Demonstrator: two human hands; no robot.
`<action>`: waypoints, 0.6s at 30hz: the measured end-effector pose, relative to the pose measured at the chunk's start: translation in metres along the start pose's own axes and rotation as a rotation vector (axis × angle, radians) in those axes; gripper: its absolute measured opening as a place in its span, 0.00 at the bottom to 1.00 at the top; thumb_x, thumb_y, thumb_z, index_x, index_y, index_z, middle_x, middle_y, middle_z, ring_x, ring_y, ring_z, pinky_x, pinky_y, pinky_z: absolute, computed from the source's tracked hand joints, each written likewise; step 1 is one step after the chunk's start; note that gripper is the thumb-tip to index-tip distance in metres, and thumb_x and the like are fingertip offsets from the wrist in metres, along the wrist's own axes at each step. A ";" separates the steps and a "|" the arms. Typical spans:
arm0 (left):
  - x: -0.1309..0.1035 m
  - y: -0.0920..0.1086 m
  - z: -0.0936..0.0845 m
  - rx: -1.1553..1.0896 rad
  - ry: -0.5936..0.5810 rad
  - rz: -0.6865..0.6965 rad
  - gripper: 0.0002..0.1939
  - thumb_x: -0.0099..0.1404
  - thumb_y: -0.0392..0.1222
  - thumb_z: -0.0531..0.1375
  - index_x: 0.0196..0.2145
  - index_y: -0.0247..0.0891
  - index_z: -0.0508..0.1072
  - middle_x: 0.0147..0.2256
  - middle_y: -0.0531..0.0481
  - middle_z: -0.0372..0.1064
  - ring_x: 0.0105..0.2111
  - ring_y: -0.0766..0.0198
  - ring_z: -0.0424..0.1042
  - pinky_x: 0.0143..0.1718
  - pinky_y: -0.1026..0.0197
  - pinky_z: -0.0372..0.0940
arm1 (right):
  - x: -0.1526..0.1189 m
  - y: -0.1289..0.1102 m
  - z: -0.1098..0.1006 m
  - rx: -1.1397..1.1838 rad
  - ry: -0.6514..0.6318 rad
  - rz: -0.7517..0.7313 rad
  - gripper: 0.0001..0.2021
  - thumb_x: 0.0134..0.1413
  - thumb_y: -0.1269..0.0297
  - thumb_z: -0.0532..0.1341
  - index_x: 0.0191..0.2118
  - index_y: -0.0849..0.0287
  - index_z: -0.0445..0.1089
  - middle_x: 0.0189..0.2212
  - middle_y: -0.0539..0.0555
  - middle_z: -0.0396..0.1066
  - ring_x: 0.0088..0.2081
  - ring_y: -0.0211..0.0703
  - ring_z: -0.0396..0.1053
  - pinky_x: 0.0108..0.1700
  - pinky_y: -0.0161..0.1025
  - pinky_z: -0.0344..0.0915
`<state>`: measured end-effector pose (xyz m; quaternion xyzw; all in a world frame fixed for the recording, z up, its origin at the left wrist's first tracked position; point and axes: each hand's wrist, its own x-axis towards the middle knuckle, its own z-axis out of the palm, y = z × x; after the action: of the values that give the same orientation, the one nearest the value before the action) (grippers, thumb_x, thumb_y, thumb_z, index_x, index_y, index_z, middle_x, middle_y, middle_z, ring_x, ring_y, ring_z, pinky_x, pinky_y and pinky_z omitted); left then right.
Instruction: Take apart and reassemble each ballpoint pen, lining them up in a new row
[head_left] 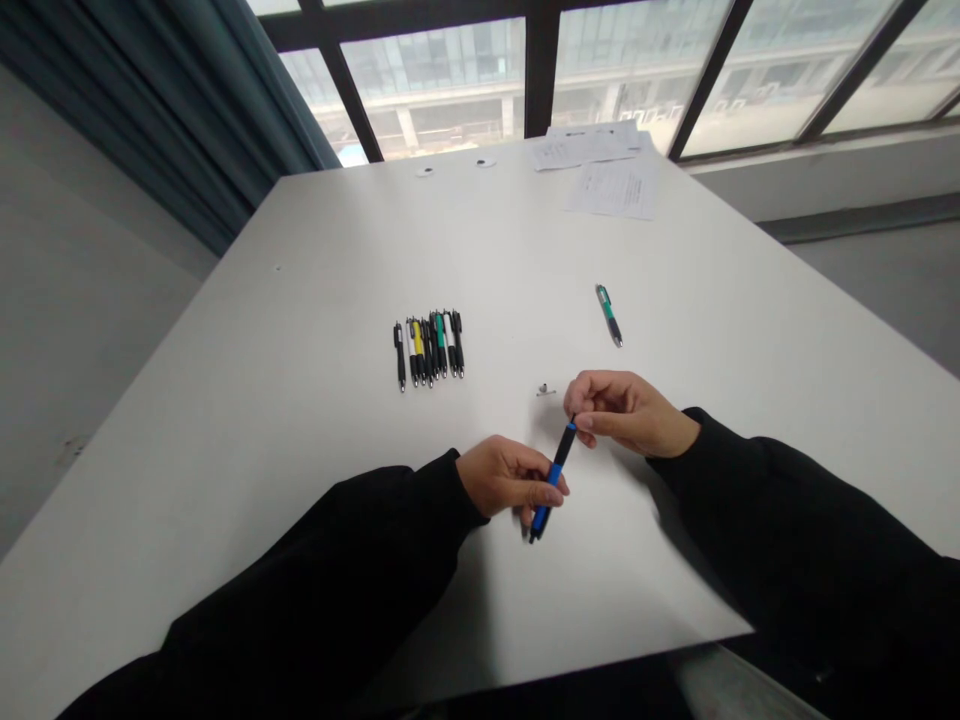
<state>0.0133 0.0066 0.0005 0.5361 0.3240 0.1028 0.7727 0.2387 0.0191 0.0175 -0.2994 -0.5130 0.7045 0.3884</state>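
Observation:
Between my two hands is a blue and black pen point(545, 503), tilted with its upper end toward the right. My left hand point(511, 477) grips its blue barrel between thumb and fingers. The fingertips of my right hand point(619, 410) pinch the pen's black upper end. Just beyond the hands, small metal pen parts point(545, 390) lie on the white table point(315, 400). A row of several pens point(428, 350), black, white, yellow and green, lies to the left of them. One green and black pen point(609, 314) lies by itself farther back on the right.
Printed papers point(611, 188) lie at the table's far edge, near the windows. Two small white items with dark spots point(486, 162) point(425, 173) are beside them to the left. A blue-grey curtain point(172, 100) hangs at the back left. The table's near edge runs below my forearms.

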 end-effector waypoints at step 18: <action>0.001 -0.006 -0.002 -0.059 -0.005 0.029 0.20 0.50 0.48 0.71 0.34 0.27 0.78 0.21 0.49 0.71 0.18 0.69 0.70 0.20 0.69 0.66 | 0.003 0.006 -0.009 -0.326 0.215 -0.088 0.14 0.52 0.54 0.66 0.35 0.62 0.72 0.24 0.51 0.68 0.23 0.35 0.63 0.26 0.35 0.62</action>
<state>0.0120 0.0063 -0.0058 0.5180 0.3111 0.1222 0.7874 0.2433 0.0246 0.0089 -0.4090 -0.5884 0.5585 0.4178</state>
